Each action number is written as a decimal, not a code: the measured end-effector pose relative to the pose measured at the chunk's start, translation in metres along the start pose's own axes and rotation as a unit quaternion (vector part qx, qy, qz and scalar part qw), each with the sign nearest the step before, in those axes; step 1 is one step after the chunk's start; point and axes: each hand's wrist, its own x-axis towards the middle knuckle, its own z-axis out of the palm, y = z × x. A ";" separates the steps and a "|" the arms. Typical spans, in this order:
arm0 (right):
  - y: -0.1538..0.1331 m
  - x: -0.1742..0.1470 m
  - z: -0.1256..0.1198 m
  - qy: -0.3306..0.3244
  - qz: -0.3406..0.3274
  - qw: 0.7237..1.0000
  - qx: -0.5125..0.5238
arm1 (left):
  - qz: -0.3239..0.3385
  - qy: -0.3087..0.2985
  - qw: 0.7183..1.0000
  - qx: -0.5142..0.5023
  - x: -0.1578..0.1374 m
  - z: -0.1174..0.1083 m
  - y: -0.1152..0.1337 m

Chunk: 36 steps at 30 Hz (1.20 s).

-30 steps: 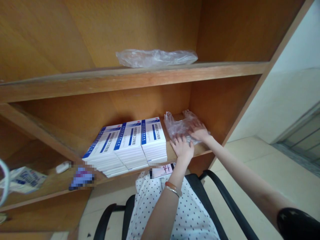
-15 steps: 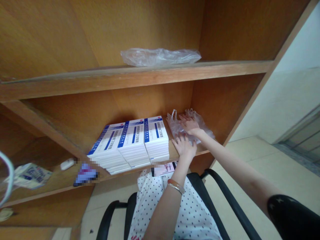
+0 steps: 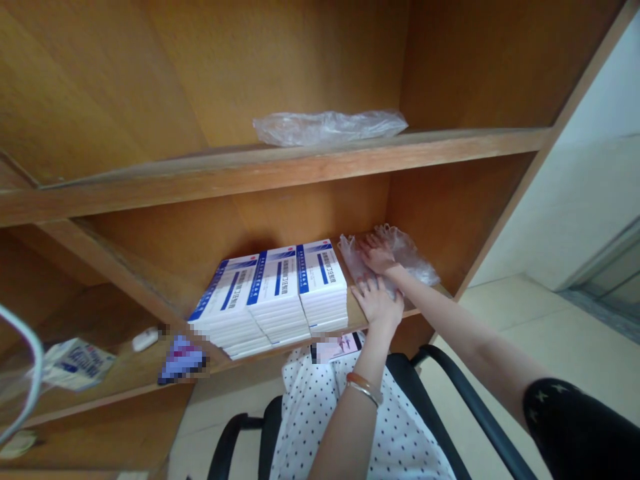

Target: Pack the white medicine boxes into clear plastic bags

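Clear plastic bag (image 3: pixel 417 260), apparently 1, spread on the shelf (image 3: pixel 356 312). Right hand (image 3: pixel 379 255) palm-down on it, arm entering from 4 o'clock, fingers splayed, grasping nothing. Left hand (image 3: pixel 379 305) at its near edge, arm from 6 o'clock, fingers fanned, unclenched; 2 bangles (image 3: pixel 372 394). Booklet stacks (image 3: pixel 278 280): 3, bag's 9 o'clock. Upper plastic bundle (image 3: pixel 330 129): 1, 11 o'clock.

There are two hands (image 3: pixel 379 305) (image 3: pixel 379 255), three booklet stacks (image 3: pixel 227 293) (image 3: pixel 275 280) (image 3: pixel 323 272), two plastic bundles (image 3: pixel 413 253) (image 3: pixel 330 128) and two bangles (image 3: pixel 362 381) (image 3: pixel 374 396).
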 end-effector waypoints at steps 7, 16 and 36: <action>0.036 0.012 -0.014 0.019 0.057 0.995 -0.086 | 0.092 0.123 0.987 -0.049 -0.010 -0.011 -0.003; -0.045 -0.072 -0.042 0.352 0.037 0.915 0.195 | 0.139 0.277 0.947 -0.089 -0.127 -0.006 -0.103; -0.104 -0.181 0.203 0.142 0.221 0.951 0.163 | -0.135 0.008 0.991 0.018 -0.181 0.056 -0.226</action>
